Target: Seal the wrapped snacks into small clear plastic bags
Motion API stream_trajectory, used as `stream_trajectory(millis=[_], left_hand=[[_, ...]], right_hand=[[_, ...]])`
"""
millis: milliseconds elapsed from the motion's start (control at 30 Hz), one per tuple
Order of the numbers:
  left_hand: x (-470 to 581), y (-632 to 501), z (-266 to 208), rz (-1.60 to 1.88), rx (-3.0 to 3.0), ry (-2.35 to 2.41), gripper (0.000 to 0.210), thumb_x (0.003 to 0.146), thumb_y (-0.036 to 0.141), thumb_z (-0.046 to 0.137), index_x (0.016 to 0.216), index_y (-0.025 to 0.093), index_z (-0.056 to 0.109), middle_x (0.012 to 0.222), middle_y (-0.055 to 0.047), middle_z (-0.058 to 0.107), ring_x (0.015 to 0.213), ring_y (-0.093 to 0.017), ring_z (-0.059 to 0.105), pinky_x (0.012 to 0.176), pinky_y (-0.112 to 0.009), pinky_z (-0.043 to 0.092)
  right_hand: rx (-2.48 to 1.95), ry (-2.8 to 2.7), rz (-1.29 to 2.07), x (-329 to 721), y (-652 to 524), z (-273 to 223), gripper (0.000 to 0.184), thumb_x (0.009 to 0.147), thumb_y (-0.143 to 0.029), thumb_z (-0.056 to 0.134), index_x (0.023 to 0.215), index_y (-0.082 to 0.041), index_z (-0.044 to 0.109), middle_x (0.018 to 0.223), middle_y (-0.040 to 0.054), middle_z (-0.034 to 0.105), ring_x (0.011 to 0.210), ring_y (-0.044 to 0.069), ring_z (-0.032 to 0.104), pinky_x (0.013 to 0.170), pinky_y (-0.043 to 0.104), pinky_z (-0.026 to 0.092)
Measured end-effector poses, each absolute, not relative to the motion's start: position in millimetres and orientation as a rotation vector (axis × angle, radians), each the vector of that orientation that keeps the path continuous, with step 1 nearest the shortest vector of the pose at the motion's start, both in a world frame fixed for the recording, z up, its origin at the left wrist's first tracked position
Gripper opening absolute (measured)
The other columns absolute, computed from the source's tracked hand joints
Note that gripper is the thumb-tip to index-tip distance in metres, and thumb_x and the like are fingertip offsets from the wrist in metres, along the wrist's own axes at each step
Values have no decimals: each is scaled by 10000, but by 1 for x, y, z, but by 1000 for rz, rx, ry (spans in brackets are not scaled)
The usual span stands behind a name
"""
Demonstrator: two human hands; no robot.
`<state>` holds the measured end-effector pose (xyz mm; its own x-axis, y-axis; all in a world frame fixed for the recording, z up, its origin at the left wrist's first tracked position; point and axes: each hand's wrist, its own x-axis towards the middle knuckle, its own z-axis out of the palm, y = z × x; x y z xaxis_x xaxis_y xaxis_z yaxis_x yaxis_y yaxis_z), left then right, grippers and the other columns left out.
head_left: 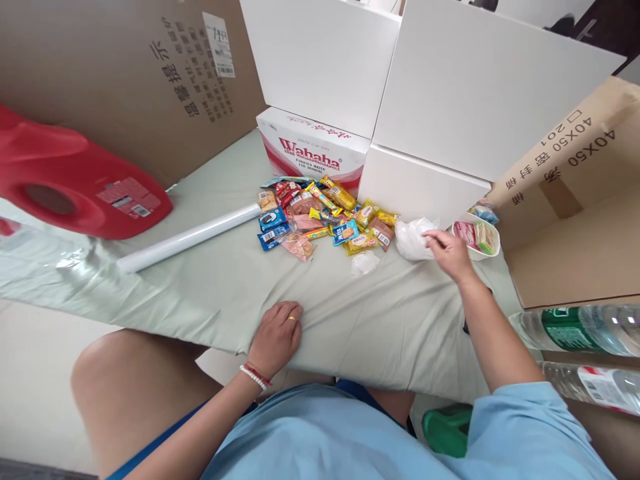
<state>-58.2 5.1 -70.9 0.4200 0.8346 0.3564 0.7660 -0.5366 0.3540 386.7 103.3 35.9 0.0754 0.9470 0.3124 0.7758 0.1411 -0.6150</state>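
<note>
White translucent plastic, crumpled into a rounded bundle [413, 240], lies on the far right part of the cloth-covered desk [345, 313], just left of the fingertips of my right hand [447, 252]. The bundle is slightly longer from left to right than from near to far, though its soft outline gives no firm long axis. Of my two hands, the right is clearly the nearer; from my left hand [277, 337] the bundle lies well apart, to the right and farther off.

My right forearm reaches in from the near right, with thumb and forefinger drawn close together over the bundle's right edge. I cannot tell whether a fold of the film is pinched between them or whether they merely overlap it in view. My left hand rests palm down at the near edge, its fingers side by side and loosely curved, touching the cloth and grasping no object that I can see.

Immediately right of my right hand stands a white tub [484, 255] containing wrapped packets [466, 233]. To the left of the bundle is a heap of snack packets [303, 223], and on its near side a smaller white wad [365, 263]. Farther left, a pale roll [193, 237] slants from near left to far right, its far end beside the heap.
</note>
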Motion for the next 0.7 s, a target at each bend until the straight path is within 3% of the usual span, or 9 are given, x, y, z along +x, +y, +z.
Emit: stream_trajectory(millis=[133, 233, 367, 500, 600, 700], left_hand=[[-58, 5, -71, 758, 2489, 1425, 265, 937, 130, 456, 1086, 174, 672, 1110, -136, 683, 1087, -291, 596, 989, -491, 500], [-60, 4, -68, 860, 2362, 1392, 245, 955, 153, 439, 1033, 180, 670, 1067, -121, 690, 1044, -268, 611, 972, -467, 507], [-50, -3, -56, 1096, 1949, 1418, 197, 981, 252, 475, 1065, 196, 644, 985, -80, 669, 929, -215, 631, 832, -373, 540], [-19, -6, -44, 1131, 1749, 1325, 497, 847, 338, 709, 1298, 190, 560, 1205, -124, 615, 1050, -234, 613, 860, -370, 533], [-3, -2, -44, 1033, 1606, 1258, 287, 808, 165, 646, 1095, 178, 648, 1045, -87, 666, 948, -213, 628, 854, -357, 513], [-7, 3, -49, 992, 1464, 1157, 196, 750, 79, 577, 893, 180, 666, 867, -36, 653, 781, -167, 605, 739, -298, 488]], right_hand=[[-1539, -2021, 454, 308, 94, 4, 248, 882, -265, 619, 1087, -244, 756, 1108, 79, 711, 954, 228, 656, 856, 347, 521], [-1597, -2047, 437, 273, 93, -19, 251, 839, -145, 589, 1001, -224, 763, 1060, 97, 704, 968, 244, 648, 877, 369, 527], [-1472, -1933, 401, 238, 65, -23, 260, 895, -171, 527, 992, -232, 760, 1000, 91, 700, 966, 248, 657, 894, 391, 523], [-1297, -1963, 624, 202, 11, -8, 258, 924, -215, 549, 1030, -295, 770, 993, 63, 705, 952, 244, 664, 861, 386, 520], [-1331, -1803, 841, 186, -22, 0, 199, 947, -287, 591, 1027, -312, 771, 967, 45, 699, 869, 223, 650, 781, 357, 508], [-1371, -1554, 1126, 183, -43, 2, 137, 900, -384, 696, 929, -270, 768, 856, 28, 674, 753, 191, 593, 686, 317, 464]])
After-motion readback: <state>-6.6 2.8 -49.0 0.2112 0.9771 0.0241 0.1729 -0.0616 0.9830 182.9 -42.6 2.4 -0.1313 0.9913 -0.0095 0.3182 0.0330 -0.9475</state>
